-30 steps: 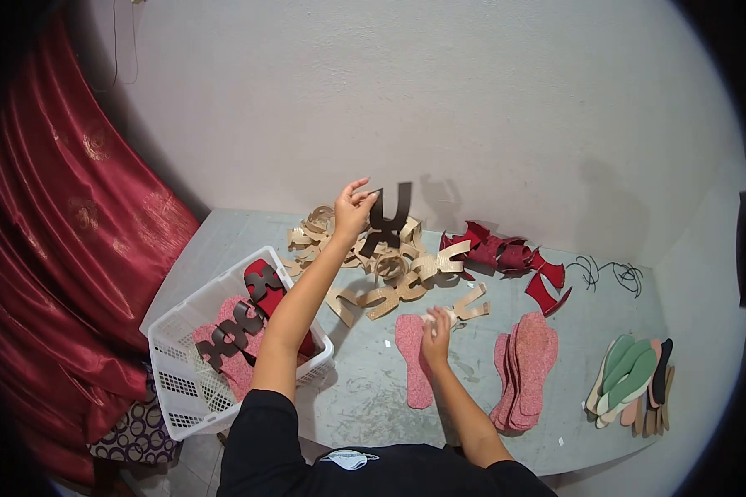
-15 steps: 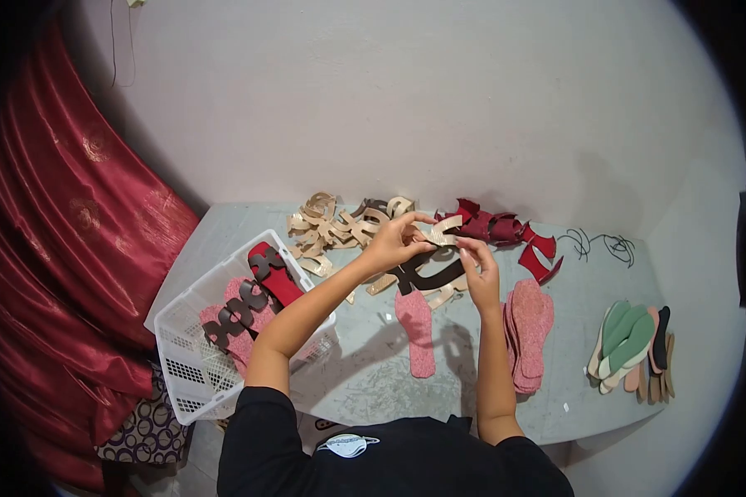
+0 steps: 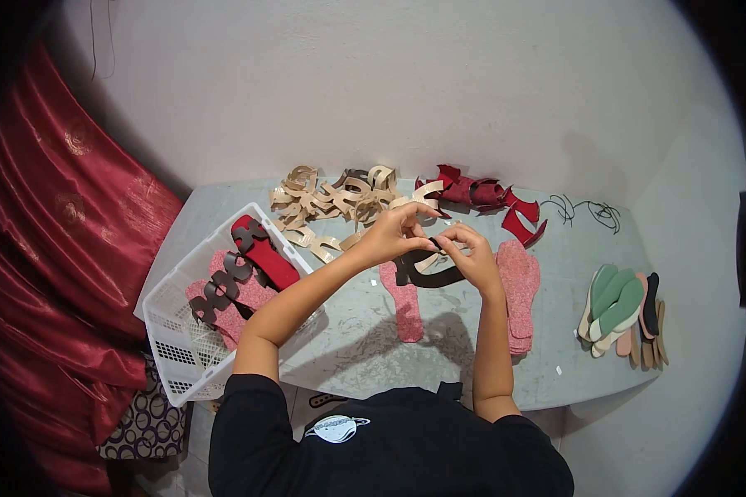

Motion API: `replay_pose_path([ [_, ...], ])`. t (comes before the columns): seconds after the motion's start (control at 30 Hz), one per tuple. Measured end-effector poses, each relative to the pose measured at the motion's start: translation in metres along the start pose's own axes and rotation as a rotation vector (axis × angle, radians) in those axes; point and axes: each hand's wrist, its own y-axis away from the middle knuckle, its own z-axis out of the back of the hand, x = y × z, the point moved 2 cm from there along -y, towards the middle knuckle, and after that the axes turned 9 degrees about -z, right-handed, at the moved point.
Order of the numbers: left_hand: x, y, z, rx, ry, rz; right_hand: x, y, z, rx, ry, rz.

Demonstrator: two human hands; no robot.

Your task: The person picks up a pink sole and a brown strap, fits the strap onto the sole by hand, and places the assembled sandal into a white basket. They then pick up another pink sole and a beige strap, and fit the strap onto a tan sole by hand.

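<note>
My left hand (image 3: 399,234) and my right hand (image 3: 468,253) meet above the middle of the table, thumbs and fingertips pinched close together on a dark brown strap piece (image 3: 431,276). The strap hangs in a curve below my fingers. A beige strap piece (image 3: 427,195) shows just behind the fingertips; whether it is held cannot be told. Beneath the hands a single pink insole (image 3: 407,311) lies on the table (image 3: 365,348). Right of it sits a stack of pink insoles (image 3: 518,298), close to my right forearm.
A white plastic basket (image 3: 172,374) at left holds pink insoles and dark and red straps. Beige straps (image 3: 311,199) and red straps (image 3: 481,192) are heaped along the back. Black cords (image 3: 584,211) and green insoles (image 3: 617,306) lie at right; a red curtain (image 3: 66,248) hangs at far left.
My fingertips have come together on the dark strap. The beige piece that was between my hands now appears behind them. The whole view has shifted, so the table sits slightly higher and further left.
</note>
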Motion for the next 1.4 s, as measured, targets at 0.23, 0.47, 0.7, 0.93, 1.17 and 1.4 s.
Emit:
replay_pose_path([
  [0.23,0.000,0.001,-0.005,-0.024,0.040,0.027,0.004,0.008,0.004,0.011,0.072,-0.044],
  [0.47,0.026,0.013,-0.014,0.065,0.073,0.056,-0.008,0.011,0.009,-0.072,0.031,-0.048],
  [0.7,0.063,0.035,-0.006,0.273,-0.152,0.186,-0.046,0.010,0.019,-0.211,-0.232,-0.136],
  [0.93,0.116,0.067,0.014,0.097,0.208,0.411,-0.107,0.019,-0.001,-0.255,-0.257,-0.463],
  [1.17,0.126,0.101,-0.013,-0.172,0.740,0.496,-0.156,0.018,-0.035,-0.238,-0.177,-0.392],
  [1.4,0.158,0.126,-0.027,-0.280,0.545,0.682,-0.196,0.019,-0.051,-0.114,0.061,-0.364],
])
